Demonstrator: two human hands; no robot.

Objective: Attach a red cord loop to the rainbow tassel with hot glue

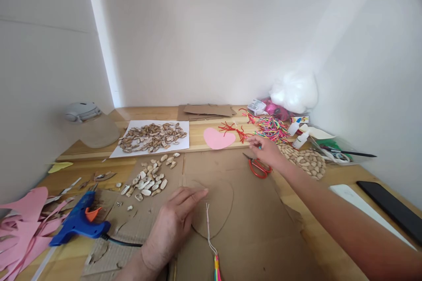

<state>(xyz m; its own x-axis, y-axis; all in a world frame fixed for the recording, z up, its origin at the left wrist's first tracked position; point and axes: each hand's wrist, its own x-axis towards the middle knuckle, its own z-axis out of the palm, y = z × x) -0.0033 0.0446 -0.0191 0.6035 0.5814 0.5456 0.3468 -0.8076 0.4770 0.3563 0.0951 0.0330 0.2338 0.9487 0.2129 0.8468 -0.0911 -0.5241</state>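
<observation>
My left hand is over the cardboard, its fingers bent together at the left side of a thin dark loop; whatever its fingertips hold is too small to make out. Just right of those fingers lies a pale cord with a multicoloured tassel at its lower end. My right hand reaches forward above the red-handled scissors, near the pile of colourful threads. Its thumb and fingers are close together, and a small bluish bit shows by them. A pink paper heart lies further left.
Peanut shells cover a white sheet, with more shells on the cardboard. At left are a blue glue gun and pink scraps. Glue bottles, a shell-covered disc and a black phone are at right.
</observation>
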